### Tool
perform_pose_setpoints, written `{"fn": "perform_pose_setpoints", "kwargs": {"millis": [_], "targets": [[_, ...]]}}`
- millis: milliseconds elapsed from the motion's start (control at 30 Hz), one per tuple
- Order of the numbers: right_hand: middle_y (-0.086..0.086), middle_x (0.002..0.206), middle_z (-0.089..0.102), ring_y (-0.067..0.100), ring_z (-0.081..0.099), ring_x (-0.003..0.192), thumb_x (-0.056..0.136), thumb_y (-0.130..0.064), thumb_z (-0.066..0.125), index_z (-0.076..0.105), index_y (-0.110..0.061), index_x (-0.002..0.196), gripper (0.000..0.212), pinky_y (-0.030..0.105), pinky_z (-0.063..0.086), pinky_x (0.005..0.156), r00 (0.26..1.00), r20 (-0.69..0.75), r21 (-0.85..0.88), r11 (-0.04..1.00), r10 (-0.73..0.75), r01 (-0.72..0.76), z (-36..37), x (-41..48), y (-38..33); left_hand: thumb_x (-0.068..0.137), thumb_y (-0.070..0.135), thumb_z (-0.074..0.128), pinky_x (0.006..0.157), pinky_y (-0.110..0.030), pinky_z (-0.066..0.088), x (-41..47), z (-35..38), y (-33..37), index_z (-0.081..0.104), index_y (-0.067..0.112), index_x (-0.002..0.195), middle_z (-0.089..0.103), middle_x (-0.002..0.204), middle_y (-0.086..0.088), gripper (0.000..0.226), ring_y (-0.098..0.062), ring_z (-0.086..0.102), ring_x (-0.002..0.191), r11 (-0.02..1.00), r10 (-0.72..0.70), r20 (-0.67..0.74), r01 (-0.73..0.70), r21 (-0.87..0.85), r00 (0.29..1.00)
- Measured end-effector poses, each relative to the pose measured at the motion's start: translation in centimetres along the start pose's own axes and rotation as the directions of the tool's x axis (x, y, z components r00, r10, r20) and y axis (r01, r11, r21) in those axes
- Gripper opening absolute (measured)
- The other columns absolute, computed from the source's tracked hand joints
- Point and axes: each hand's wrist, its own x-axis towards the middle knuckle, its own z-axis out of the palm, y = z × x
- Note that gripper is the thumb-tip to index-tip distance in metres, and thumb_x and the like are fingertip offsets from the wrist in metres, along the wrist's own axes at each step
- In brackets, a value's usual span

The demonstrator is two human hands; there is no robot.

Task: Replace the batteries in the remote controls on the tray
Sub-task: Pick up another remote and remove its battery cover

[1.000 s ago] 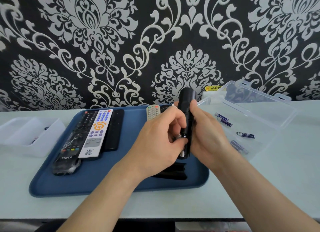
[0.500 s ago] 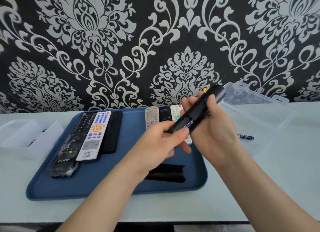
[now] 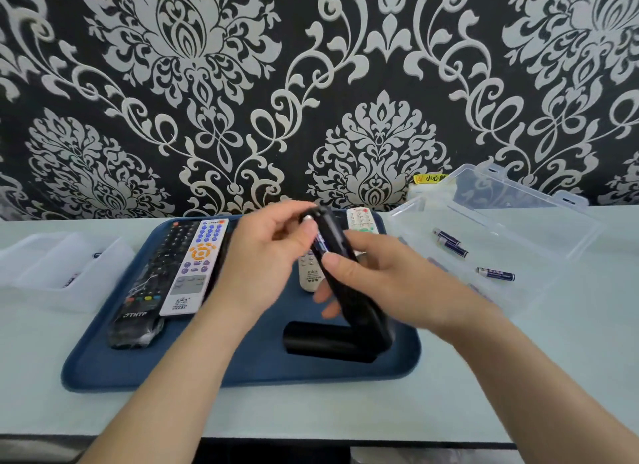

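While the black remote (image 3: 349, 290) is gripped in the curled right hand (image 3: 390, 280), its long axis is tilted. The far end is raised by the left fingertips and the near end is low over the blue tray (image 3: 173, 370). A blue battery (image 3: 318, 242) at the raised end is pinched by the left hand (image 3: 266, 256). Below both hands a black cover (image 3: 321, 342) lies on the tray. Right of them, loose batteries (image 3: 496, 274) are seen in a clear box (image 3: 518, 228) on the pale worktop (image 3: 311, 415), backed by damask wallpaper (image 3: 311, 83).
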Motion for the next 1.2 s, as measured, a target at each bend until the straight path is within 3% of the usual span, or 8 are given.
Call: {"fn": "perform_pose_setpoints", "kwargs": {"millis": [67, 233, 433, 567, 733, 833, 933, 1200], "targets": [[0.01, 0.072, 0.066, 0.023, 0.067, 0.061, 0.102, -0.019, 0.048, 0.055, -0.009, 0.098, 0.014, 0.044, 0.059, 0.066, 0.997, -0.078, 0.016, 1.0, -0.008, 0.01, 1.3, 0.5, 0.5, 0.092, 0.005, 0.057, 0.051, -0.004, 0.035, -0.3, 0.7, 0.0, 0.07, 0.021, 0.101, 0.059, 0.068, 0.008, 0.022, 0.005, 0.049, 0.054, 1.0, 0.012, 0.017, -0.013, 0.023, 1.0], [0.009, 0.059, 0.057, 0.022, 0.052, 0.043, 0.105, -0.02, 0.042, 0.049, -0.011, 0.088, 0.02, 0.028, 0.044, 0.044, 0.978, -0.209, 0.119, 0.992, -0.011, 0.036, 2.3, 0.8, 1.0, 0.093, 0.011, 0.058, 0.051, -0.004, 0.034, -0.4, 1.0, 0.1, 0.071, 0.017, 0.106, 0.057, 0.064, 0.004, 0.02, 0.002, 0.048, 0.049, 0.999, -0.002, -0.007, 0.002, -0.053, 1.0], [0.013, 0.061, 0.055, 0.021, 0.047, 0.04, 0.104, -0.016, 0.042, 0.046, -0.009, 0.087, 0.02, 0.028, 0.04, 0.04, 0.971, -0.226, 0.082, 0.992, -0.071, 0.092, 2.8, 0.7, 0.9, 0.091, 0.007, 0.061, 0.05, -0.005, 0.035, -0.6, 1.3, 0.2, 0.072, 0.014, 0.106, 0.058, 0.061, 0.012, 0.019, 0.001, 0.048, 0.047, 0.994, -0.036, -0.067, 0.029, -0.104, 0.997], [0.011, 0.061, 0.056, 0.022, 0.047, 0.043, 0.105, -0.023, 0.043, 0.05, -0.009, 0.089, 0.023, 0.029, 0.04, 0.043, 0.976, -0.217, 0.165, 0.985, -0.016, 0.052, 2.5, 0.6, 0.8, 0.083, 0.014, 0.072, 0.059, -0.012, 0.039, -0.5, 1.2, -0.2, 0.066, 0.033, 0.102, 0.054, 0.076, 0.016, 0.027, -0.01, 0.044, 0.058, 0.966, 0.205, -0.164, -0.172, 0.192, 0.965], [0.013, 0.063, 0.055, 0.024, 0.046, 0.046, 0.105, -0.027, 0.04, 0.047, -0.01, 0.085, 0.027, 0.03, 0.04, 0.045, 0.974, -0.228, 0.171, 0.985, 0.019, 0.02, 2.5, 0.5, 0.7, 0.076, 0.014, 0.079, 0.073, -0.003, 0.032, -0.7, 0.7, 0.3, 0.067, 0.016, 0.098, 0.042, 0.071, 0.031, 0.025, 0.007, 0.046, 0.074, 0.703, 0.534, -0.078, -0.39, 0.595, 0.842], [0.013, 0.063, 0.055, 0.023, 0.046, 0.047, 0.105, -0.026, 0.038, 0.046, -0.008, 0.086, 0.027, 0.031, 0.04, 0.045, 0.971, -0.236, 0.16, 0.987, 0.021, 0.018, 2.4, 0.5, 0.9, 0.077, 0.015, 0.079, 0.073, -0.005, 0.033, -0.7, 0.8, 0.1, 0.068, 0.011, 0.094, 0.052, 0.078, 0.023, 0.021, 0.001, 0.039, 0.074, 0.607, 0.592, -0.043, -0.41, 0.681, 0.805], [0.014, 0.064, 0.055, 0.024, 0.047, 0.047, 0.105, -0.024, 0.036, 0.047, -0.004, 0.088, 0.029, 0.031, 0.041, 0.044, 0.97, -0.241, 0.139, 0.989, -0.007, 0.041, 2.4, 0.6, 1.0, 0.083, 0.014, 0.074, 0.067, -0.021, 0.043, -1.1, 1.2, -0.1, 0.069, 0.01, 0.092, 0.067, 0.083, 0.005, 0.012, -0.015, 0.053, 0.077, 0.526, 0.645, -0.008, -0.436, 0.73, 0.764], [0.007, 0.057, 0.052, 0.023, 0.047, 0.046, 0.102, -0.014, 0.036, 0.045, -0.007, 0.081, 0.024, 0.03, 0.039, 0.042, 0.962, -0.275, 0.081, 0.996, -0.006, 0.029, 2.6, 0.7, 1.0, 0.086, 0.016, 0.068, 0.058, -0.035, 0.044, -1.4, 1.8, -0.1, 0.068, 0.012, 0.091, 0.067, 0.081, 0.006, 0.006, -0.02, 0.053, 0.076, 0.482, 0.628, -0.021, -0.368, 0.795, 0.778]]}}
